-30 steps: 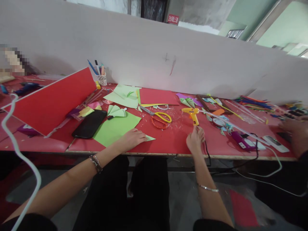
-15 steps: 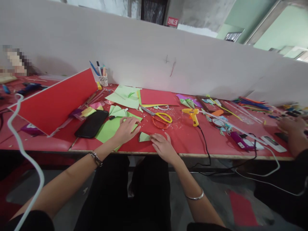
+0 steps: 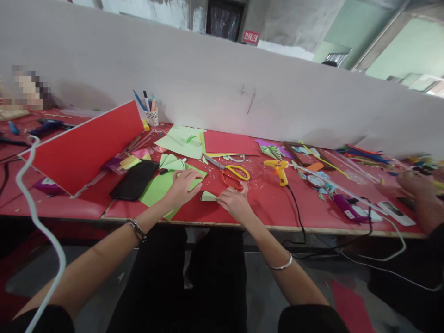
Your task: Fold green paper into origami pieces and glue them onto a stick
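Where the right hand [image 3: 236, 203] nears the left hand [image 3: 182, 185]: a narrow gap over the near part of the red bench [image 3: 263, 215].
Pale green paper piece [image 3: 208, 197]: lies in that gap, apparently folded or rolled, a dark edge at its end towards the left hand.
Right fingertips: gathered on the other end of the piece, lightly grasping it; the thumb is not distinct.
Left fingers: spread and loosely curved over the bright green sheet [image 3: 156, 189], gripping nothing visible; contact with the sheet cannot be told.
Paper handling: thin stock probably calls for light, even pressure, the left hand steadying the free end so that the edges stay aligned and uncreased.
Scissors [image 3: 224, 168]: just beyond the right hand; best kept clear of the fingers.
Glue gun [image 3: 280, 169]: farther right of the right hand; its nozzle may be hot, so a wide berth seems wise.
Phone [image 3: 134, 180]: left of the left hand, by the sheet's edge.
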Motion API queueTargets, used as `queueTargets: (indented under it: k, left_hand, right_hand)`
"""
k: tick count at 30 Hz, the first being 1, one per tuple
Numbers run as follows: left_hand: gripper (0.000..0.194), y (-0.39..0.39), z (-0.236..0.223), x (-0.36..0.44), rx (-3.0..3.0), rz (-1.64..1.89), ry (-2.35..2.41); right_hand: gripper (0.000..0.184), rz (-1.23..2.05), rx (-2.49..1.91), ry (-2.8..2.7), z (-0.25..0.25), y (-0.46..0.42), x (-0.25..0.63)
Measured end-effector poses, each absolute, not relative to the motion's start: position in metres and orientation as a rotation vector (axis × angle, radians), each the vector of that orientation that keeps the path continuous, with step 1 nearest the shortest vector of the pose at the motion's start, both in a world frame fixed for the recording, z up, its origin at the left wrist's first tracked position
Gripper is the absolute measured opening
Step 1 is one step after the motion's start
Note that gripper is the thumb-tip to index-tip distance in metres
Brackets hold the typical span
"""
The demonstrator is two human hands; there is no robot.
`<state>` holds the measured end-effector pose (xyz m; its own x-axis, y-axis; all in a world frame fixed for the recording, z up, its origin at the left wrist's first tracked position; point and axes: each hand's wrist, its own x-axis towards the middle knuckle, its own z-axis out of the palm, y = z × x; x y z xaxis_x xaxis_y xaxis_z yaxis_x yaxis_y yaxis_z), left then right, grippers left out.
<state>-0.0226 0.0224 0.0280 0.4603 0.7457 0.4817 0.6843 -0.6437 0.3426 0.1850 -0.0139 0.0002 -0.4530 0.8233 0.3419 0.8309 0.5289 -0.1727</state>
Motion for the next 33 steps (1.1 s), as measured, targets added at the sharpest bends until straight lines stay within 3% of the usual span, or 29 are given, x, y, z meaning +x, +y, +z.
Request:
queueTargets:
  k: [4, 8, 15, 33]
  left_hand:
    - [0.016, 0.036, 0.033, -0.029, 2.363, 1.104, 1.336]
    - [0.021, 0.059, 0.034, -0.032, 1.931, 1.305, 1.304]
    - [0.030, 0.096, 0.034, -0.009, 1.823, 1.168, 1.056]
    - [0.031, 0.119, 0.011, 0.010, 1.755, 1.198, 1.081]
  right_hand:
    - [0.014, 0.124, -1.367, -2.213, 0.012, -0.004, 0.187]
    - [0.014, 0.582, -1.271, -1.824, 0.030, 0.018, 0.188]
    - [0.021, 1.128, -1.068, -1.315, 0.050, 0.071, 0.171]
    - [0.023, 1.191, -1.061, -1.477, 0.013, 0.097, 0.164]
